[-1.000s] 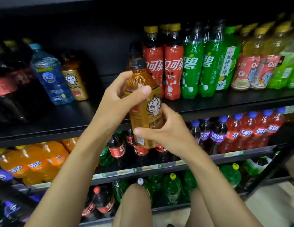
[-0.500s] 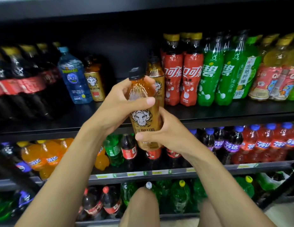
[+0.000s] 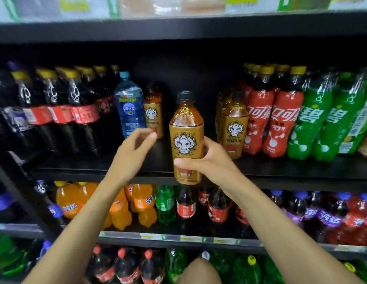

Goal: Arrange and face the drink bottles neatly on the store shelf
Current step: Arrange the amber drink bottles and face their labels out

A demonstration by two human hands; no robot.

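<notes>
Amber bottle [image 3: 186, 138]: tiger label now faces front; upright, right of the water bottle [image 3: 129, 105].
Right hand [image 3: 211, 162]: fingers clamped round its lower half.
Left hand [image 3: 133, 154]: has let go, fingers loosely apart.
Meaning: faced, ready to shelve.
Obstacles: twin tiger bottle [image 3: 153, 111] just right of the water bottle; cola bottles [image 3: 258, 119] farther right.

At 12 o'clock, way up top, lie blurry white and green plastic packs [image 3: 178, 6]. At 6 o'clock, small green and white paper price labels [image 3: 190, 238] sit in a row. At 8 o'clock leans a black slanted bar [image 3: 25, 191].
</notes>
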